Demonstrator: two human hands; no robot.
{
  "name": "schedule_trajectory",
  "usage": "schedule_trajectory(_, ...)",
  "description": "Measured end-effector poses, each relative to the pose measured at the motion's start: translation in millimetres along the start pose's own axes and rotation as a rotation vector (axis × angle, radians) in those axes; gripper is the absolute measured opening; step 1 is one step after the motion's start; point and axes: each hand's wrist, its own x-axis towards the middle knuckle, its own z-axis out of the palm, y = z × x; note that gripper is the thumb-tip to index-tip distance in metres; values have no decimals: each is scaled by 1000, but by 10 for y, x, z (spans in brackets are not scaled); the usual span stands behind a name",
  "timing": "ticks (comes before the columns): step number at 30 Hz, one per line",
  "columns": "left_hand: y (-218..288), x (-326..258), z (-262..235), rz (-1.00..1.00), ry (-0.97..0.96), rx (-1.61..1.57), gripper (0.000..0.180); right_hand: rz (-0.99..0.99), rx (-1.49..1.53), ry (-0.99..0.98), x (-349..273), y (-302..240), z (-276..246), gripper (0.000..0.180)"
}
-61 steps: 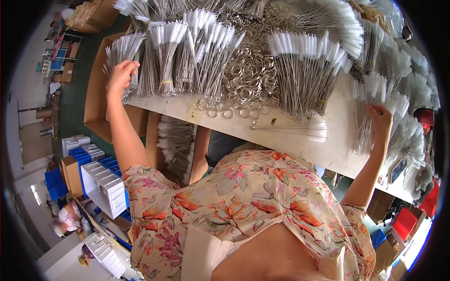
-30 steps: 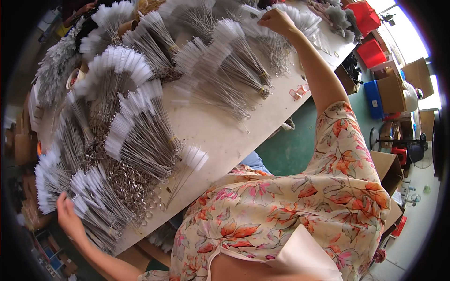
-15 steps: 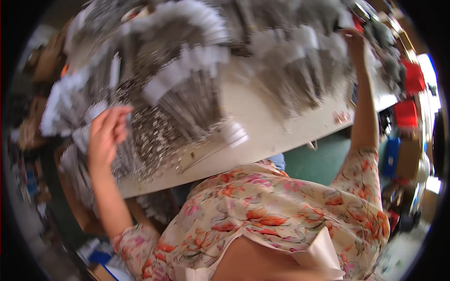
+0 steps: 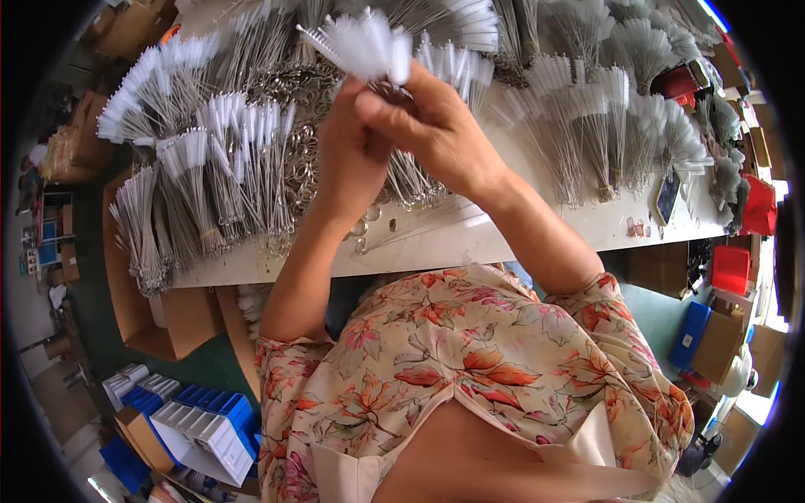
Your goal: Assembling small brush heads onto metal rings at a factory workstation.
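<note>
Both now drawn in from the far bundles: left hand [image 4: 352,155] and right hand [image 4: 440,126] closed together on one white-tipped brush bunch [image 4: 365,42] fanning just above the fingertips.

A small workshop for assembling brushes: bundles of white-tipped wire brushes [image 4: 210,159] cover the long workbench [image 4: 470,243] across the frame's top, with cardboard boxes [image 4: 159,318] and blue parts bins [image 4: 210,423] lower left.
</note>
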Motion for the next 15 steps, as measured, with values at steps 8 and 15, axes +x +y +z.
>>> schedule_trajectory(8, 0, -426, 36, 239, 24, 7, 31, 283, 757, 100, -217, 474, -140, 25)
schedule_trajectory(15, 83, -281, -331, 426, -103, 222, 58, 339, 640, -7, -238, 243, -300, 16)
